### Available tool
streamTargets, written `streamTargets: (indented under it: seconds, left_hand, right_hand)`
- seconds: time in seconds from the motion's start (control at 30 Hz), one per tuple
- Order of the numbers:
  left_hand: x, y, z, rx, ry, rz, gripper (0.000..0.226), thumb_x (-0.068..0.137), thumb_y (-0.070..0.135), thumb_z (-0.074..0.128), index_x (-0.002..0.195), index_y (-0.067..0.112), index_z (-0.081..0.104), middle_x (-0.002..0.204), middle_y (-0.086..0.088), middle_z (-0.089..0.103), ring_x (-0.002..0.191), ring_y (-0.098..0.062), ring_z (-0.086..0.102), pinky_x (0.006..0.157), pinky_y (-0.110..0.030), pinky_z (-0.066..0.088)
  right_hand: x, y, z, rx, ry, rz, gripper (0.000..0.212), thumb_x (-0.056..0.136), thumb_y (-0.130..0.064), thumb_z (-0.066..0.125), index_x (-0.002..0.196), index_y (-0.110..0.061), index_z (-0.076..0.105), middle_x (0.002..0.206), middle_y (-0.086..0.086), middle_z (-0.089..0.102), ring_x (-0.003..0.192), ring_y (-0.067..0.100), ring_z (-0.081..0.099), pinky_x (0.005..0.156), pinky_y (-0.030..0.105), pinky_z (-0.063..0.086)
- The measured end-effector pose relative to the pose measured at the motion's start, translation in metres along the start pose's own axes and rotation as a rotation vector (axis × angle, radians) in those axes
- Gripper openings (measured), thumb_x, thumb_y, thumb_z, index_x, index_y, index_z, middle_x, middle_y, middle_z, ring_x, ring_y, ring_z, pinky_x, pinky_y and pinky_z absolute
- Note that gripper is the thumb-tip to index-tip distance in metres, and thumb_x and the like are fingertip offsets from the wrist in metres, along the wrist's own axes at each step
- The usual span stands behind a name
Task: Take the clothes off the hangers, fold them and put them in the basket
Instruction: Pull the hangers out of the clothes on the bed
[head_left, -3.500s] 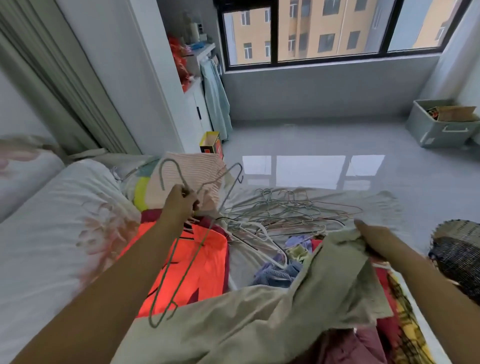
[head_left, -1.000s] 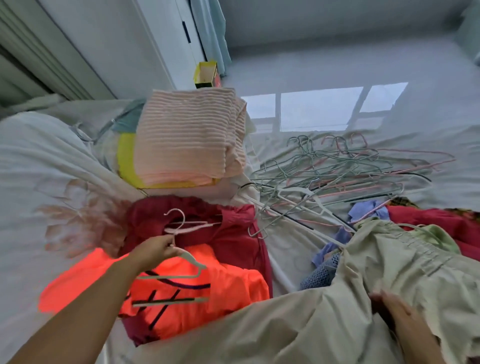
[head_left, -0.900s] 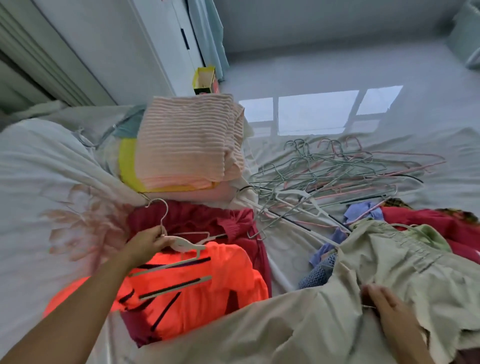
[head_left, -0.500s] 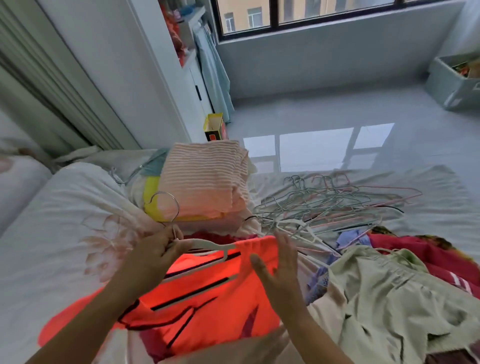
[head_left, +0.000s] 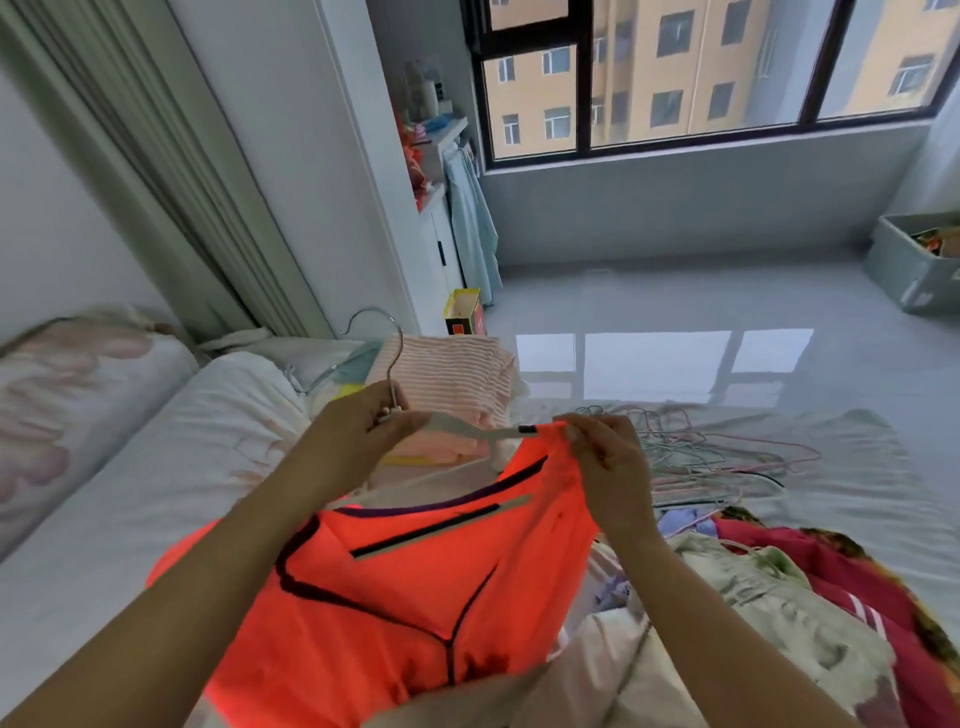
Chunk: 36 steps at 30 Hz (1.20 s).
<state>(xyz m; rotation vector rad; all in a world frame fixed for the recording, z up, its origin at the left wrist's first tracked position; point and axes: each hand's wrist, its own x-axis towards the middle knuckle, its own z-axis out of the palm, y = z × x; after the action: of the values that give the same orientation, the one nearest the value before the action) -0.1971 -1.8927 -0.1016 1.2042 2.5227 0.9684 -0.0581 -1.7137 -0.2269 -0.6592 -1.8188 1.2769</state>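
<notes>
- Bedroom with a white bed (head_left: 156, 467) below a wide window; clothes and hangers lie spread over the covers
- Left hand (head_left: 353, 431) grips the hanger (head_left: 457, 425) just under its hook, fingers curled round the neck
- Right hand (head_left: 608, 457) pinches the orange shirt (head_left: 415, 597) at its shoulder, right at the hanger's tip, thumb and forefinger clamped on the cloth
- That shirt hangs from the hanger, raised above the bed, its lower part draped toward the person; the pinched shoulder looks ready to slip off the arm, the other shoulder is hidden behind the left hand
- Done, as I judge it: a heap of bare hangers (head_left: 727, 457) lies beyond the right hand, and a folded pile (head_left: 447, 374) sits behind both hands
- Left to do: free and fold this shirt, then the beige garment (head_left: 753, 623) and red garment (head_left: 831, 571) crumpled at the right
- No basket shows, so whether anything is in it I cannot tell
</notes>
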Motion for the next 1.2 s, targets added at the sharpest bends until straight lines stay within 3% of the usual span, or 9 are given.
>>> streamTargets:
  seconds: [0.1,0.17,0.27,0.43,0.7,0.83,1.0,1.1,1.2]
  left_hand:
    - [-0.003,0.03,-0.003,0.019,-0.023,-0.008,0.024,0.088,0.034,0.059,0.072,0.018,0.05,0.043,0.011,0.047,0.047,-0.003,0.041,0.051,-0.02,0.034]
    - [-0.009,0.047,-0.005,0.019,-0.027,-0.005,0.024,0.089,0.034,0.059,0.074,0.017,0.051,0.04,0.014,0.046,0.049,-0.01,0.041,0.05,-0.024,0.034]
    - [-0.019,0.073,-0.012,-0.331,-0.009,-0.052,0.022,0.09,0.024,0.057,0.072,0.016,0.047,0.043,0.009,0.038,0.037,-0.006,0.027,0.036,-0.016,0.022]
    - [-0.008,0.131,0.0,-0.729,0.084,-0.016,0.029,0.095,0.02,0.05,0.068,0.018,0.04,0.045,0.006,0.032,0.033,-0.004,0.019,0.034,-0.011,0.014]
    - [0.028,0.144,0.089,-1.031,0.292,-0.102,0.034,0.098,0.02,0.047,0.067,0.018,0.032,0.043,0.006,0.034,0.031,-0.006,0.023,0.034,-0.013,0.018]
    - [0.025,0.141,0.132,-1.188,0.416,-0.213,0.029,0.098,0.016,0.046,0.071,0.015,0.036,0.042,0.006,0.035,0.032,-0.004,0.029,0.033,-0.016,0.024]
    - [0.03,0.145,0.136,-1.142,0.574,-0.171,0.023,0.099,0.009,0.04,0.078,0.017,0.035,0.055,-0.001,0.036,0.034,-0.003,0.034,0.036,-0.018,0.028]
    - [0.042,0.129,0.12,-0.785,0.683,0.065,0.021,0.096,0.013,0.04,0.081,0.027,0.036,0.06,-0.001,0.04,0.045,-0.009,0.039,0.047,-0.027,0.034]
    - [0.044,0.108,0.122,-0.441,0.511,0.248,0.01,0.094,0.018,0.041,0.089,0.027,0.043,0.063,0.005,0.04,0.055,-0.014,0.038,0.058,-0.03,0.031]
  right_hand:
    - [0.007,-0.02,-0.031,0.007,0.073,0.006,0.019,0.092,-0.004,0.054,0.098,-0.015,0.069,0.093,-0.004,0.058,0.086,-0.003,0.055,0.076,0.003,0.038]
    - [0.015,-0.02,-0.061,-0.001,0.186,0.091,0.02,0.093,-0.006,0.05,0.095,-0.011,0.07,0.092,0.004,0.065,0.082,0.012,0.058,0.073,0.018,0.043]
    - [0.026,-0.009,-0.114,-0.002,0.31,0.237,0.023,0.095,-0.012,0.045,0.082,-0.01,0.064,0.082,0.01,0.064,0.084,0.028,0.058,0.077,0.037,0.046]
    - [0.028,-0.037,-0.172,0.2,0.382,0.306,0.024,0.095,-0.016,0.041,0.075,-0.021,0.051,0.073,-0.002,0.05,0.066,0.017,0.047,0.058,0.026,0.037]
    - [-0.026,-0.031,-0.162,0.283,-0.029,0.41,0.021,0.095,-0.011,0.05,0.079,-0.015,0.063,0.079,0.006,0.062,0.075,0.018,0.056,0.07,0.027,0.046]
    - [-0.053,-0.02,-0.142,0.242,-0.231,0.435,0.019,0.091,-0.001,0.052,0.081,-0.012,0.063,0.075,0.003,0.06,0.066,0.007,0.054,0.061,0.017,0.042]
    - [-0.058,-0.018,-0.151,0.179,-0.29,0.499,0.012,0.09,-0.001,0.054,0.085,-0.005,0.064,0.061,0.001,0.057,0.053,0.007,0.052,0.05,0.014,0.039]
    - [-0.053,-0.009,-0.179,0.191,-0.321,0.627,0.008,0.089,-0.006,0.058,0.085,-0.001,0.063,0.055,0.003,0.057,0.041,0.006,0.048,0.042,0.015,0.037]
    - [-0.045,0.009,-0.206,0.243,-0.219,0.73,0.01,0.087,-0.003,0.058,0.079,-0.002,0.062,0.049,0.004,0.055,0.036,0.01,0.045,0.039,0.015,0.035]
